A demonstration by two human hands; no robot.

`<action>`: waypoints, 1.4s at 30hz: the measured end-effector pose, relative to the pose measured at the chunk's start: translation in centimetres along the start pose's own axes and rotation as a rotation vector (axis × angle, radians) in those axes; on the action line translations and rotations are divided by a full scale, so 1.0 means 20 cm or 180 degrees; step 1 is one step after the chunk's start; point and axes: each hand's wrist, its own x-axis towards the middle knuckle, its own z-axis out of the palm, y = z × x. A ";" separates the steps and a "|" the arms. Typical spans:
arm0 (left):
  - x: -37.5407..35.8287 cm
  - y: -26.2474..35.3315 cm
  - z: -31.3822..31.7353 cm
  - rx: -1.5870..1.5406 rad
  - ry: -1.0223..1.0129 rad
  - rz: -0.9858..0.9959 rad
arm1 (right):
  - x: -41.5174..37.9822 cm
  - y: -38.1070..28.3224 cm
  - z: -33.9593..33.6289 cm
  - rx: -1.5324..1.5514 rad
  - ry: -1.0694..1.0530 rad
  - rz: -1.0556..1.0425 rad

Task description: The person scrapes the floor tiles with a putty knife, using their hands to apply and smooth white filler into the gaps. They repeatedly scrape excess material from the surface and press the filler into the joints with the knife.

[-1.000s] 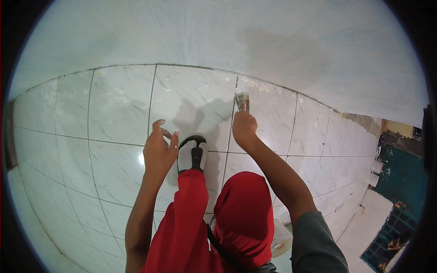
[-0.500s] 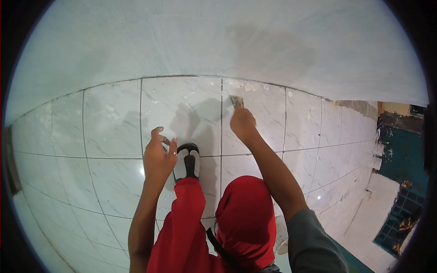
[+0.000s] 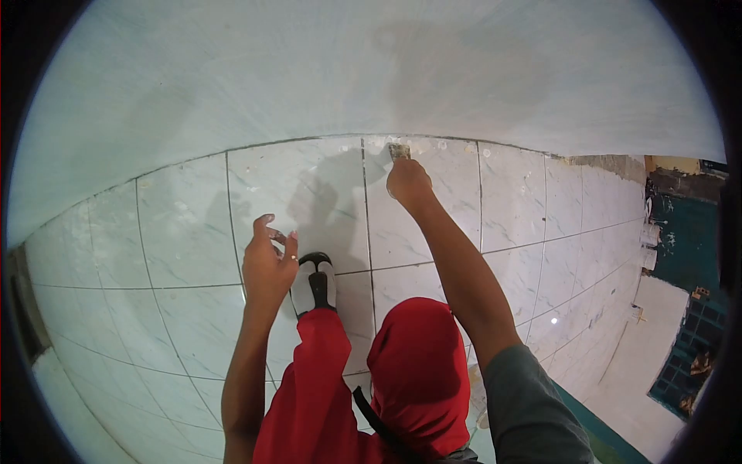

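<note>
My right hand [image 3: 410, 182] grips a small flat scraper [image 3: 399, 151]. The scraper's blade lies on the white floor tile [image 3: 433, 209] close to the foot of the pale wall [image 3: 309, 69], among whitish spots. Above the tiles on the left is my left hand [image 3: 270, 251], its fingers apart and curled, with pale smears on the fingertips and nothing held. Just right of that hand is my sandalled foot [image 3: 315, 282] on the tiles.
My red-clothed knee [image 3: 417, 371] is at the lower middle. At the far right are a dark green surface [image 3: 684, 240], white containers [image 3: 649, 243] and a pale slab [image 3: 641, 356]. A dark edge [image 3: 27, 305] stands at the far left.
My right hand has moved the scraper forward, nearer the wall's foot. The view has tilted slightly. My left hand keeps nearly the same pose.
</note>
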 end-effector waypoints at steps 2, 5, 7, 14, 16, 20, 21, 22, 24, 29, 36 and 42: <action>0.01 0.02 0.02 0.0004 -0.0046 -0.0038 | -0.05 0.02 -0.01 0.0119 -0.0176 0.0002; 0.01 0.06 0.05 0.0026 -0.0109 -0.0111 | -0.19 0.10 0.05 -0.0302 -0.0022 0.0146; 0.02 0.08 0.08 0.0051 -0.0114 -0.0129 | -0.08 0.16 -0.02 -0.0242 -0.0059 0.0189; -0.03 0.12 0.09 0.0072 -0.0237 -0.0242 | -0.11 0.21 0.08 -0.0214 0.0221 0.0039; -0.03 0.13 0.09 0.0112 -0.0263 -0.0196 | 0.01 0.17 -0.09 -0.0058 -0.0005 0.0093; -0.04 0.13 0.06 0.0136 -0.0187 -0.0117 | -0.07 0.17 -0.02 -0.0034 -0.0039 0.0009; -0.05 0.13 0.05 0.0137 -0.0181 -0.0140 | -0.12 0.18 0.03 -0.0181 0.0111 -0.0068; -0.07 0.11 0.05 0.0139 -0.0183 -0.0175 | -0.13 0.19 0.06 -0.0198 0.0242 -0.0082; -0.06 0.09 0.05 0.0092 -0.0114 -0.0209 | 0.02 0.22 -0.02 -0.0091 0.0038 0.0031; -0.09 0.08 0.05 0.0067 -0.0042 -0.0199 | -0.02 0.24 0.05 -0.0146 -0.0387 0.0117; -0.10 0.09 0.04 -0.0036 0.0040 -0.0179 | 0.16 0.38 -0.07 -0.0275 -0.0138 -0.0020; -0.07 0.11 0.03 0.0120 0.0015 -0.0186 | 0.14 0.46 0.02 -0.0091 0.0009 -0.0060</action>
